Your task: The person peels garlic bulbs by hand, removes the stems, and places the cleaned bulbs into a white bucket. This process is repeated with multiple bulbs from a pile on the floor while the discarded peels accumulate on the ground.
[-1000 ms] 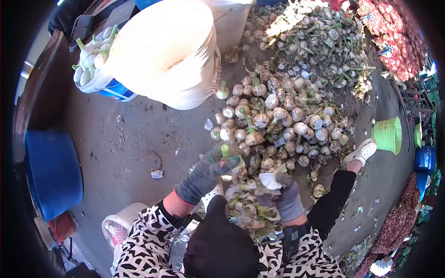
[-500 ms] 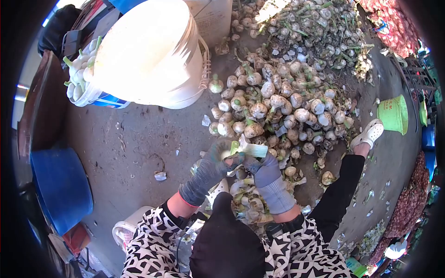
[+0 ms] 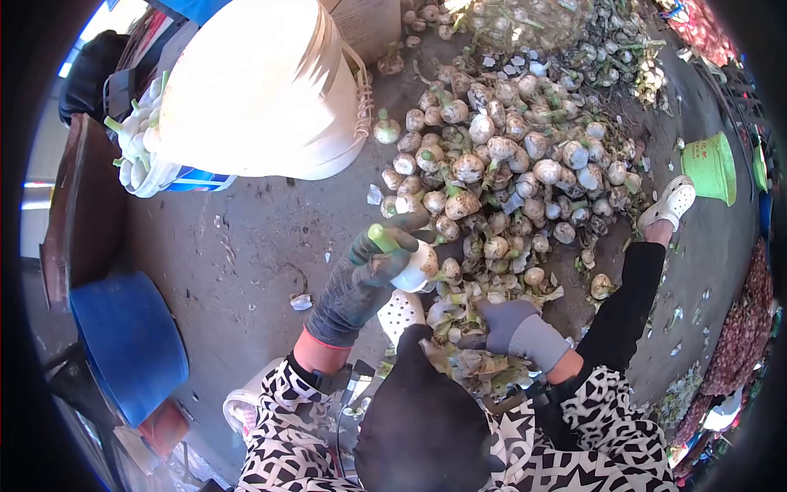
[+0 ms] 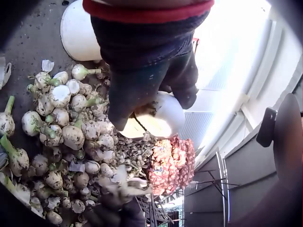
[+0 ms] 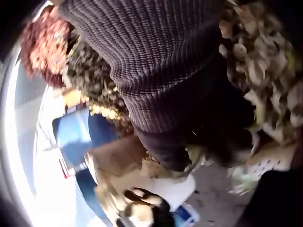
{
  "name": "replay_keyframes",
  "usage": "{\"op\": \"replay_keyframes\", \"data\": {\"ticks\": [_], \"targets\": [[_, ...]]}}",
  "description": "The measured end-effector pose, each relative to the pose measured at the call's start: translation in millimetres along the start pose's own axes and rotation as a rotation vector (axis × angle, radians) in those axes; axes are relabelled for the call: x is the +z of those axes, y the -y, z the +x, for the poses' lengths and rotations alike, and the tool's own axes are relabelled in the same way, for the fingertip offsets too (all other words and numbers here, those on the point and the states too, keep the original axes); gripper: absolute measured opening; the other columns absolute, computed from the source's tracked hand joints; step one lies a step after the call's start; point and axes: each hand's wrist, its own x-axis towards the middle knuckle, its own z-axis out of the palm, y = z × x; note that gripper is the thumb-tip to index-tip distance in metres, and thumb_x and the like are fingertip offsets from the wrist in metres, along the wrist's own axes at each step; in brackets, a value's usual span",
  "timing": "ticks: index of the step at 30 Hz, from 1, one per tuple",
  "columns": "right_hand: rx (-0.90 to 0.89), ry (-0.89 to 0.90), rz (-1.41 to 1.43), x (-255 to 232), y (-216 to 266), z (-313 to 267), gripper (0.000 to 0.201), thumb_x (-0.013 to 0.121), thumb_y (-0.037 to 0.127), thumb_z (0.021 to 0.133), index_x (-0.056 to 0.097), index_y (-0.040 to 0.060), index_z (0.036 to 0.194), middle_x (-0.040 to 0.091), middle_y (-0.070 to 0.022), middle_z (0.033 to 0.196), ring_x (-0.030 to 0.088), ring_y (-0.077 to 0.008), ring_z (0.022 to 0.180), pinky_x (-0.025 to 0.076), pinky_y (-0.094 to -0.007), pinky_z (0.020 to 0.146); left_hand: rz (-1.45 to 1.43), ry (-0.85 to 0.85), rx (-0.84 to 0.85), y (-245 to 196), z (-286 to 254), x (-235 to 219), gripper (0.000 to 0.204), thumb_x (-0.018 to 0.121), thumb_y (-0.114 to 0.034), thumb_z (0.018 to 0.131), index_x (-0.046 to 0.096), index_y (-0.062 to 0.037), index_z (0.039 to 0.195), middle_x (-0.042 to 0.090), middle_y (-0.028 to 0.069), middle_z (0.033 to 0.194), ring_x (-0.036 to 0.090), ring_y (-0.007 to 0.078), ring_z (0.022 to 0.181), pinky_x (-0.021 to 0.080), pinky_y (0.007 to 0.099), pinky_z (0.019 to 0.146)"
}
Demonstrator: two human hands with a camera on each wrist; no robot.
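A grey-gloved left hand (image 3: 361,271) grips a garlic bulb (image 3: 420,269) whose short green stem (image 3: 382,238) sticks up between the fingers. In the left wrist view the bulb (image 4: 165,116) shows a smooth white side under the glove. To the right, my gloved right hand (image 3: 518,330) is low over a heap of garlic peelings (image 3: 484,373), its fingers pointing down and left. Pale peel (image 5: 154,168) shows beside its fingers in the right wrist view; whether they hold it I cannot tell. Dirty unpeeled garlic bulbs (image 3: 500,152) lie piled just ahead of both hands.
A big white bucket (image 3: 336,123) stands front left, beside a smaller bucket of cleaned garlic (image 3: 139,148). A blue tub (image 3: 131,340) is at far left, a green bucket (image 3: 709,168) at right. White clogs (image 3: 676,201) flank the pile. Red net sacks (image 3: 742,336) line the right.
The right hand met the left at the bulb half a second ago, with a white strip of skin there; now it is apart, back over the peelings. The left hand keeps the bulb, now tilted.
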Motion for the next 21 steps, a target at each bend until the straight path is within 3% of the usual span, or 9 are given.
{"op": "replay_keyframes", "data": {"ticks": [3, 6, 10, 13, 15, 16, 18, 20, 21], "targets": [[0.144, -0.083, 0.195, -57, 54, -5, 0.066, 0.072, 0.059, 0.071, 0.06, 0.0067, 0.109, 0.067, -0.0134, 0.079, 0.066, -0.0334, 0.072, 0.051, -0.0386, 0.064, 0.125, -0.035, -0.051, -2, -5, 11, 0.032, 0.069, -0.023, 0.083, 0.062, -0.0039, 0.106, 0.048, 0.0165, 0.133, 0.051, 0.0279, 0.119, 0.042, 0.0454, 0.1], [-0.059, -0.338, 0.373, -80, 75, 4, 0.065, 0.063, 0.069, 0.073, 0.063, 0.011, 0.102, 0.066, -0.0142, 0.076, 0.067, -0.034, 0.075, 0.052, -0.0384, 0.066, 0.35, -0.02, -0.054, -9, -7, 25, 0.036, 0.068, -0.029, 0.083, 0.062, -0.0028, 0.107, 0.048, 0.014, 0.132, 0.051, 0.0244, 0.117, 0.038, 0.0402, 0.101], [-0.068, -0.264, 0.516, -81, 81, 9, 0.048, 0.063, 0.058, 0.082, 0.067, 0.0115, 0.092, 0.065, -0.0132, 0.073, 0.065, -0.0307, 0.069, 0.051, -0.0389, 0.063, 0.435, -0.006, -0.013, -8, -8, 29, 0.037, 0.067, -0.033, 0.085, 0.062, -0.0027, 0.105, 0.045, 0.0108, 0.131, 0.051, 0.0228, 0.113, 0.036, 0.0377, 0.102], [-0.218, -0.333, 0.636, -73, 78, 12, 0.035, 0.064, 0.045, 0.087, 0.067, 0.011, 0.093, 0.066, -0.0093, 0.072, 0.065, -0.0232, 0.061, 0.05, -0.0337, 0.055, 0.402, -0.084, -0.03, -3, -12, 24, 0.037, 0.065, -0.035, 0.086, 0.062, -0.0016, 0.101, 0.051, 0.0116, 0.123, 0.053, 0.0226, 0.111, 0.038, 0.0377, 0.1], [0.108, -0.013, 1.119, -76, 72, 11, 0.024, 0.062, 0.032, 0.092, 0.067, 0.0092, 0.094, 0.067, -0.0038, 0.073, 0.065, -0.0127, 0.059, 0.047, -0.0253, 0.048, 0.229, -0.067, -0.101, -2, -14, 17, 0.037, 0.064, -0.036, 0.087, 0.062, -0.0009, 0.099, 0.054, 0.0117, 0.118, 0.054, 0.0221, 0.109, 0.04, 0.0372, 0.098], [0.109, -0.013, 1.118, -70, 64, 11, 0.024, 0.062, 0.032, 0.092, 0.067, 0.0092, 0.094, 0.067, -0.0038, 0.073, 0.065, -0.0127, 0.059, 0.047, -0.0253, 0.048, 0.056, -0.055, -0.166, -2, -15, 14, 0.037, 0.063, -0.036, 0.088, 0.062, -0.0002, 0.097, 0.057, 0.0119, 0.114, 0.055, 0.0216, 0.108, 0.041, 0.0366, 0.097], [0.117, -0.247, 1.275, -57, 49, 14, 0.022, 0.061, 0.028, 0.092, 0.065, 0.0067, 0.097, 0.067, -0.0008, 0.077, 0.062, -0.0054, 0.059, 0.043, -0.0185, 0.043, 0.201, -0.096, -0.078, -8, -9, 22, 0.038, 0.06, -0.037, 0.09, 0.062, 0.001, 0.097, 0.061, 0.0111, 0.107, 0.055, 0.0203, 0.106, 0.043, 0.0352, 0.094], [0.237, -0.162, 1.366, -54, 50, 10, 0.025, 0.063, 0.027, 0.092, 0.063, 0.0043, 0.101, 0.067, -0.0019, 0.08, 0.063, -0.0077, 0.064, 0.048, -0.0218, 0.05, 0.199, -0.179, -0.079, -9, -8, 21, 0.036, 0.057, -0.034, 0.092, 0.062, 0.0014, 0.098, 0.06, 0.0115, 0.11, 0.055, 0.02, 0.106, 0.043, 0.034, 0.093], [0.046, -0.335, 1.247, -45, 59, 10, 0.027, 0.064, 0.028, 0.091, 0.062, 0.0039, 0.103, 0.067, -0.001, 0.081, 0.065, -0.0094, 0.068, 0.049, -0.0236, 0.054, 0.198, -0.181, -0.079, -7, -9, 23, 0.036, 0.057, -0.034, 0.092, 0.062, 0.0014, 0.098, 0.06, 0.0115, 0.11, 0.055, 0.02, 0.106, 0.043, 0.034, 0.093]]}}
